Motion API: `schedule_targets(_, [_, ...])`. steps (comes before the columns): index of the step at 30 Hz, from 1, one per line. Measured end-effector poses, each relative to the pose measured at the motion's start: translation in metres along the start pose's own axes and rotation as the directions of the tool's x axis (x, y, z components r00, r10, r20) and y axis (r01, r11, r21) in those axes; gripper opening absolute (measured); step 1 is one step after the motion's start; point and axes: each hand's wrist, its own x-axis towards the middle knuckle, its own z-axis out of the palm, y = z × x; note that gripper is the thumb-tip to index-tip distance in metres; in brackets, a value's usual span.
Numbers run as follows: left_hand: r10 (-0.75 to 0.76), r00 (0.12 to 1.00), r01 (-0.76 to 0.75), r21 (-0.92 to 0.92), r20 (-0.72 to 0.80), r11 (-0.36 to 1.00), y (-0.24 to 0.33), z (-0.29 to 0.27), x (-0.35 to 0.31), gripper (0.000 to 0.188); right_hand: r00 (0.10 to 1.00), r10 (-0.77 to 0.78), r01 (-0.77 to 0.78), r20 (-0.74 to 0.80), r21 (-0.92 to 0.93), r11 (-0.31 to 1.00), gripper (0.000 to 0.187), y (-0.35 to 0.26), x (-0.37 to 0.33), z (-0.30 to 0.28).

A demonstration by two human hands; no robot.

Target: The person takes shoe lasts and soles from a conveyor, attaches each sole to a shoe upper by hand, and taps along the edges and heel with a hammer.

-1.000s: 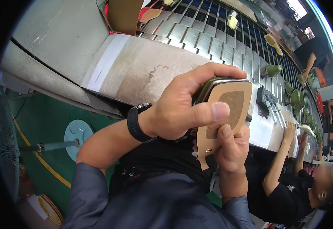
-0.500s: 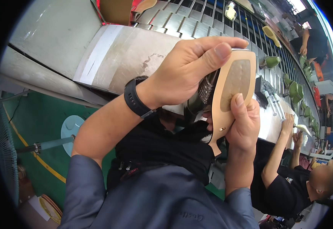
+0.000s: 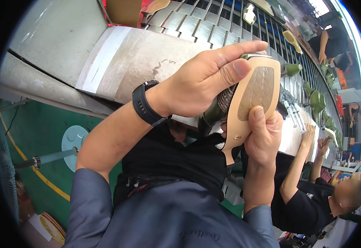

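A shoe with a tan sole (image 3: 233, 113) is held upside down, its toe pointing away from me. The sole's forepart bears a translucent greyish patch (image 3: 257, 89), and a small metallic spot (image 3: 237, 137) shows nearer the heel end. Beneath it a glittery mesh upper (image 3: 225, 99) and part of a green shoe last (image 3: 212, 114) are visible. My left hand (image 3: 205, 78) is closed over the toe end, thumb against the edge. With its thumb pressed on the sole, my right hand (image 3: 265, 134) grips the opposite side; its other fingers are mostly hidden underneath.
A slatted metal conveyor (image 3: 180, 20) runs along the far side, carrying several green shoe lasts (image 3: 314, 99) and a loose tan sole (image 3: 292, 41). A pale worktop (image 3: 147, 58) lies before me. A co-worker (image 3: 312, 202) works at right. A cardboard box (image 3: 124, 11) stands top left.
The shoe has tilted slightly in my hands, its heel end shifting left and its toe edging right. Both hands keep hold of it. Green lasts on the conveyor have shifted slightly in view.
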Motion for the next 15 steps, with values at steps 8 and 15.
schedule_targets(8, [-0.053,0.998,0.061,-0.206,0.042,0.977,-0.002,0.001,-0.006,0.086,0.998,-0.008,0.007,-0.063,-0.012,1.0,0.044,0.002,-0.004,0.008])
schedule_targets(15, [-0.146,0.988,0.157,-0.325,0.06,0.933,0.016,-0.005,-0.016,0.079,1.0,-0.005,0.001,-0.021,-0.18,0.984,0.043,-0.007,-0.006,0.01])
